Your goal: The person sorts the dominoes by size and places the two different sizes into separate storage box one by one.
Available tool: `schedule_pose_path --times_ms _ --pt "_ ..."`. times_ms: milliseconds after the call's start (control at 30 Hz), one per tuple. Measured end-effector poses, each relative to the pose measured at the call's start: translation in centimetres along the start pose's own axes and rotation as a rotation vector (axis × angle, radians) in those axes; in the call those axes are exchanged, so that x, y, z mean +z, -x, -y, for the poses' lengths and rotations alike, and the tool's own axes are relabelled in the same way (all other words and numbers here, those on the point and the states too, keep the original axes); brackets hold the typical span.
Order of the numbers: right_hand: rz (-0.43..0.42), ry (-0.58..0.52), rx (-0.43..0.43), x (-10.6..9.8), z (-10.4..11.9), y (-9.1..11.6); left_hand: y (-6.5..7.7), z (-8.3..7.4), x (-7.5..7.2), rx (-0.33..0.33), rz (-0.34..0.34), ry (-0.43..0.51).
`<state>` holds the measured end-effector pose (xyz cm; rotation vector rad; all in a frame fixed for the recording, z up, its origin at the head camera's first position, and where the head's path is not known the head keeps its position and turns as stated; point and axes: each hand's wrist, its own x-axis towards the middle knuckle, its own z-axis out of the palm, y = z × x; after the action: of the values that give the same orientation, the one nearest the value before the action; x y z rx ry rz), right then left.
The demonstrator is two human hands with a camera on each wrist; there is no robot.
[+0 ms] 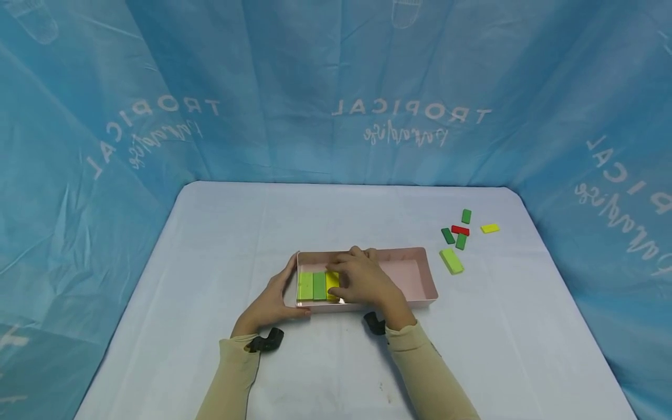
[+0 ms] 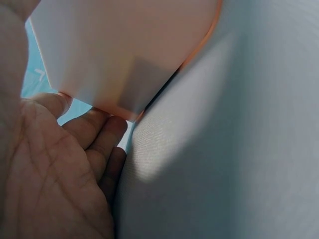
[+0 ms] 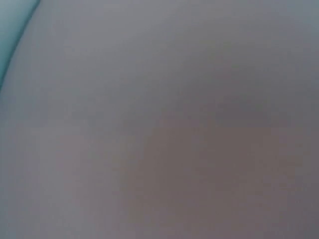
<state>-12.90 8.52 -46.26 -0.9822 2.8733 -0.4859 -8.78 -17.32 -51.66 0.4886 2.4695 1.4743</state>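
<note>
A shallow pink box point(image 1: 404, 275) lies lengthwise on the white table. My left hand point(image 1: 270, 300) holds its left end, with the thumb along the front side and the fingers at the back corner. In the left wrist view the fingertips point(image 2: 117, 127) touch the wall of the box point(image 2: 124, 45). A lime block point(image 1: 305, 286) and a green block point(image 1: 319, 286) stand side by side in the left part of the box. Beside them, my right hand point(image 1: 364, 279) pinches a yellow block point(image 1: 332, 281), which it partly covers. The right wrist view is too blurred to read.
Right of the box lie a larger lime block point(image 1: 451, 261), a red block point(image 1: 460, 231), a yellow block point(image 1: 490, 228) and several green ones, among them a green block point(image 1: 466, 216). Blue printed curtains point(image 1: 294, 116) enclose the white table point(image 1: 236, 227) at the back and sides.
</note>
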Motion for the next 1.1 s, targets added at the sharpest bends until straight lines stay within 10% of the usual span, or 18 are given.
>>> schedule_pose_path --times_ms 500,1100 --pt "-0.272 -0.083 0.043 -2.4 -3.4 3.0 -0.1 0.0 0.1 -0.022 -0.009 -0.013" --pt "-0.314 -0.040 0.163 -5.7 -9.4 7.7 -0.2 0.4 0.4 0.019 -0.012 -0.005"
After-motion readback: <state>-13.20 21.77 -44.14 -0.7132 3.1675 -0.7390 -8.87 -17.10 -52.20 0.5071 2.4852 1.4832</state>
